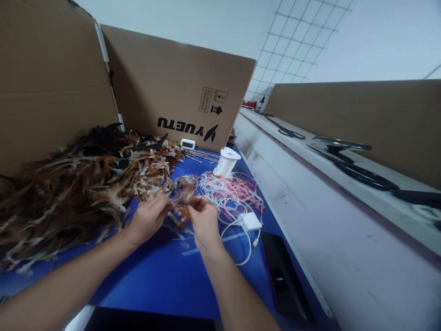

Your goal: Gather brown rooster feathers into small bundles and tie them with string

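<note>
My left hand (151, 218) and my right hand (203, 216) meet over the blue table, both closed in a pinch. Between them is a small bunch of brown and tan feathers (185, 196), gripped from both sides. Some loose wispy feathers (177, 225) show just below my fingers. To the left of my left hand spreads a big heap of brown, black and cream feathers (69, 188). Beside my right hand lies a tangle of white and red strands (237, 193), with a spool of white thread (226, 162) standing behind it.
A white charger (251, 221) with its cable and a dark phone or tablet (285, 276) lie at the right on the blue table (155, 285). Cardboard panels (165, 82) stand behind. On the ledge at right are scissors (291, 133) and a black-handled tool (365, 175).
</note>
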Demonstrator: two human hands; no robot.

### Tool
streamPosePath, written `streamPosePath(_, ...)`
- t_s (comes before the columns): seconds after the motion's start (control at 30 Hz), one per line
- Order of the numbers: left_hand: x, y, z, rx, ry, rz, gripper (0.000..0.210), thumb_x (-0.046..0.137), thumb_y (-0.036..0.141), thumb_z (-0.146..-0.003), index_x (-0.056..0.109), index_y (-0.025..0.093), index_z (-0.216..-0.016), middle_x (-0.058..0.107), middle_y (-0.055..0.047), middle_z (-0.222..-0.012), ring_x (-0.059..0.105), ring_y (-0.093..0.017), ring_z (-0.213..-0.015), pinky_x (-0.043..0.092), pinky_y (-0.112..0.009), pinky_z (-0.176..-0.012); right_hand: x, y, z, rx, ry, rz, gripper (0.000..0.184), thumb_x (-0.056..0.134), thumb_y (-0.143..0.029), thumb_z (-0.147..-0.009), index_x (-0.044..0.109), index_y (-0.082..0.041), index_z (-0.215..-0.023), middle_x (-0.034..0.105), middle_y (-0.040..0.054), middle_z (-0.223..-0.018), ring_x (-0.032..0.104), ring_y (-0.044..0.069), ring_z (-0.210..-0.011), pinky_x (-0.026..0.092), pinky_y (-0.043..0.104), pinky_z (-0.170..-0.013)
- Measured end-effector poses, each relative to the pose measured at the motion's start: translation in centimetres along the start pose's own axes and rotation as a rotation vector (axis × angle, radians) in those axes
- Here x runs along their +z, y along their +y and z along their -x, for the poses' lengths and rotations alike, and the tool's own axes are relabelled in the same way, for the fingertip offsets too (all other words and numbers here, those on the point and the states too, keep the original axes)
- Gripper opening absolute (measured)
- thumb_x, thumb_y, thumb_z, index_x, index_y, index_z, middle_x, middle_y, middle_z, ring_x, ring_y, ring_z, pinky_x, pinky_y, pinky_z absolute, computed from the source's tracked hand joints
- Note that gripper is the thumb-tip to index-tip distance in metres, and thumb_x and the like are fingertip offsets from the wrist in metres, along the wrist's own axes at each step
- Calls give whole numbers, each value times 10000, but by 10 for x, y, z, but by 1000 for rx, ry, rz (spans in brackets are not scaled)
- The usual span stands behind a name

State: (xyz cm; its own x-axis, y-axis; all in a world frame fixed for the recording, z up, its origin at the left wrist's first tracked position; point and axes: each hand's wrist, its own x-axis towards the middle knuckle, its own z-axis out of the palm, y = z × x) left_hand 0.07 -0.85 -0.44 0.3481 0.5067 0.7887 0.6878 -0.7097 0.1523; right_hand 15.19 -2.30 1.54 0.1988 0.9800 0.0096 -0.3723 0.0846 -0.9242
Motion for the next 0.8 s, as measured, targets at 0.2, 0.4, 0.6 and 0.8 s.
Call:
streamPosePath(0.2, 1, -2, 1, 37, 1, 19, 180, 466, 125, -899, 636, 175, -866, 698, -30, -733, 660, -131, -653, 498, -205, -624, 0, 1, -1, 13, 8, -26, 132, 650, -149, -562, 559, -186, -650, 555, -85, -532, 506, 78, -393, 437, 181, -344)
streamPosePath(0.4, 1, -2, -1, 104, 36, -24, 147, 479, 130, -908, 613, 163, -857, 703, -39, -740, 668, -134, -659, 496, -201, -632, 0, 1, -1, 51, 19, -65, 156, 684, -178, -550, 562, -178, -648, 557, -82, -531, 516, 88, -410, 437, 188, -343)
streamPosePath(0.6, 0, -2, 1, 71, 6, -4, 168, 472, 138, -904, 628, 177, -857, 716, -43, -764, 676, -140, -681, 505, -212, -641, 0, 2, -1, 64, 7, -94, 160, 675, -153, -550, 553, -180, -650, 567, -78, -540, 526, 89, -413, 429, 186, -349)
streamPosePath(0.8, 1, -3, 2, 47, 23, -1, 147, 490, 125, -884, 619, 180, -838, 697, -39, -734, 661, -141, -655, 494, -217, -629, 3, -1, 2, 53, -25, -52, 148, 678, -168, -578, 564, -177, -673, 600, -64, -538, 550, 94, -411, 449, 185, -360)
